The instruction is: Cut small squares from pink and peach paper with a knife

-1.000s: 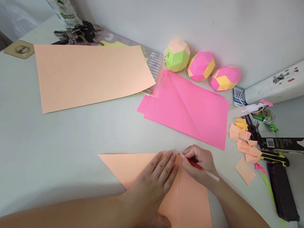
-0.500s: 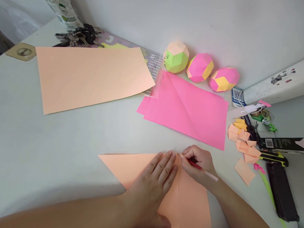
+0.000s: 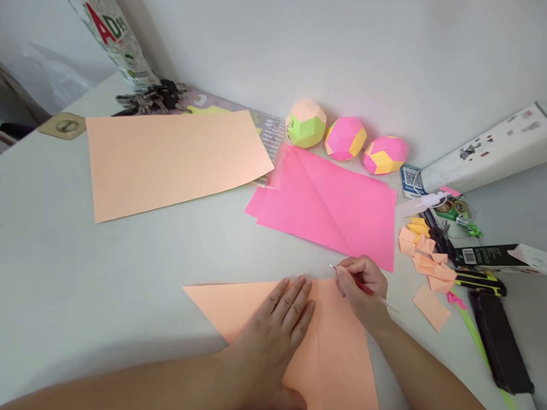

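Flat on a folded peach paper lies my left hand, open, its fingers stretched toward the paper's far edge. The paper has a slanted left corner and a vertical crease to the right of my fingertips. My right hand is closed around a slim red pen with a pale rear end. The pen's tip points left and sits slightly beyond the far edge of the peach paper; whether it touches the table is unclear. Beyond my right hand rest pink paper sheets, one with a diagonal crease.
A peach sheet covers part of a patterned ruler bag at the back. Three faceted paper balls line the wall. Keys lie back left. At right are folded paper pieces, a yellow-black cutter and a black case.
My right hand has lifted the pen's tip from the paper's edge near the crease and moved slightly right. My left hand stays on the paper. The camera view has tilted up a little.
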`<action>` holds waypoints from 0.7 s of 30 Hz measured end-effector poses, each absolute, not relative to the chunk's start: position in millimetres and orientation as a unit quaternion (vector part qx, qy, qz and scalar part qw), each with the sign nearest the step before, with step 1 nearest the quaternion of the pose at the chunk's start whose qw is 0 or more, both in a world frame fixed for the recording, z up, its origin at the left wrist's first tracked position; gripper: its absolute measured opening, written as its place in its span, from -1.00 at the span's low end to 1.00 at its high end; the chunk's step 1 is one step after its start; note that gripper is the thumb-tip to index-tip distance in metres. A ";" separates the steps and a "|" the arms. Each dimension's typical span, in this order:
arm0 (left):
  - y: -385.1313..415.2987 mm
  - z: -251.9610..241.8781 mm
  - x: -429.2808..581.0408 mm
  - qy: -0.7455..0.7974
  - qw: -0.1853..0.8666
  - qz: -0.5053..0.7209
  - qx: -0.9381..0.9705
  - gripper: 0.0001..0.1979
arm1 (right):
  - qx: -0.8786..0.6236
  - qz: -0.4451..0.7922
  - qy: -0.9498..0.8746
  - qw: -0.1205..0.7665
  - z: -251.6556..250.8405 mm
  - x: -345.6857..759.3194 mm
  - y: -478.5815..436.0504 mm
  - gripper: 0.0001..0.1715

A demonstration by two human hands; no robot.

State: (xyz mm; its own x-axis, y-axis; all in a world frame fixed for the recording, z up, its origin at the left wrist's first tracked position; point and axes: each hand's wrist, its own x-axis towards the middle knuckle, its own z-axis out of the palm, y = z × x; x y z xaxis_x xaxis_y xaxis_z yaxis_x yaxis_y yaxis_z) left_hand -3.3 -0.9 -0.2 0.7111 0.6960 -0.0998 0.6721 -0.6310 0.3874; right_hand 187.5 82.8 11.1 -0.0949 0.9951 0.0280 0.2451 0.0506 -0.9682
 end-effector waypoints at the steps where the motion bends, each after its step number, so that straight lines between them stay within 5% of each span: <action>1: -1.0 0.0 -3.7 0.377 0.208 0.025 0.902 0.13 | -0.530 0.432 -0.569 0.456 9.4 188.8 85.3 -0.76; 8: 23.0 5.3 -20.4 0.377 0.198 0.010 0.905 0.15 | -0.557 0.357 -0.510 0.550 5.8 195.4 95.6 -0.70; 21: 63.3 17.7 -45.5 0.330 0.120 0.029 0.936 0.02 | -0.551 0.368 -0.542 0.517 12.3 201.2 102.4 -0.67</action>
